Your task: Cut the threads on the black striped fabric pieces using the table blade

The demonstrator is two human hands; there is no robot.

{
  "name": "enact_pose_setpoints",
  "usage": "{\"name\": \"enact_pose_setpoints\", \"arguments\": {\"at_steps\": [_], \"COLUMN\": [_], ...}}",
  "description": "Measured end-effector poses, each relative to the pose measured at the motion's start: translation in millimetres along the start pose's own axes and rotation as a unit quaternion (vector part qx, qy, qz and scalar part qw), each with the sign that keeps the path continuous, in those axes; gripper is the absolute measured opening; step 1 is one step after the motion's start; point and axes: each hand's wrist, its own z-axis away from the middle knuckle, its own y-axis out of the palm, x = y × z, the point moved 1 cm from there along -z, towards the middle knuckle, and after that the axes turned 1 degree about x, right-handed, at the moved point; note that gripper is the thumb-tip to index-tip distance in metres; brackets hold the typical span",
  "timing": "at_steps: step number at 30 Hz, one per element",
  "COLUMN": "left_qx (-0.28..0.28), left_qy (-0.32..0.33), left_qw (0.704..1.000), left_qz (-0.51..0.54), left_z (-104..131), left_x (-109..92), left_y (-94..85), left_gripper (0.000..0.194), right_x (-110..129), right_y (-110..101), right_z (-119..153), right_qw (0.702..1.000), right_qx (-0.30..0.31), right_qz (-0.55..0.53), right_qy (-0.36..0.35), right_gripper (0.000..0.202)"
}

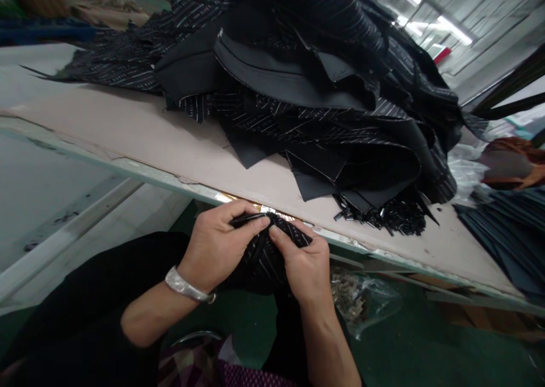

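Both hands pinch one piece of black patterned fabric (266, 256) at the table's front edge. My left hand (217, 242), with a silver bracelet on its wrist, is closed on a folded edge of it, thumb on top. Close beside it, my right hand (304, 256) is closed on the same edge, the two thumb tips nearly touching. The rest of the fabric hangs down between the hands. What lies under the fingertips is hidden. Beyond the hands, a large heap of black garment pieces (293, 80), some plain and some with white dashes, lies on the table.
Small shiny black pieces (394, 217) are scattered at the heap's right front on the pale table (140, 131). Folded dark fabric (506, 234) is stacked at the far right. Beneath the table sits a clear plastic bag (361, 302) of small parts. A white bar (68, 228) slants at left.
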Motion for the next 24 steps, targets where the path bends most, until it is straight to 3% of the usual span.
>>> {"name": "enact_pose_setpoints", "arguments": {"at_steps": [4,7,10,15,18,21,24], "left_qx": [0.010,0.029,0.062,0.091,0.153,0.177,0.171], "left_qy": [0.046,0.013,-0.018,-0.059,-0.128,-0.193,-0.190], "left_qw": [0.998,0.999,0.995,0.988,0.974,0.957,0.956], "left_qz": [-0.043,0.022,0.079,0.112,0.109,0.123,0.143], "left_z": [-34,-60,-67,-23,15,41,54], "left_x": [-16,-23,-19,7,31,46,47], "left_y": [8.2,12.7,9.0,-15.5,-25.3,-27.6,-29.5], "left_gripper": [0.012,0.012,0.014,0.035,0.046,0.042,0.035], "right_x": [28,40,38,14,-10,-39,-62], "right_y": [-4,-7,-8,-12,-14,-13,-10], "right_z": [-31,-53,-59,-32,-7,16,36], "right_qw": [0.990,0.987,0.985,0.993,0.995,0.998,0.994], "right_qx": [-0.023,-0.026,-0.029,-0.020,-0.009,0.021,0.055], "right_qz": [0.115,0.130,0.124,0.013,-0.017,-0.045,-0.087], "right_qy": [-0.074,-0.090,-0.112,-0.119,-0.099,-0.024,0.022], "right_gripper": [0.030,0.025,0.025,0.023,0.033,0.028,0.029]}}
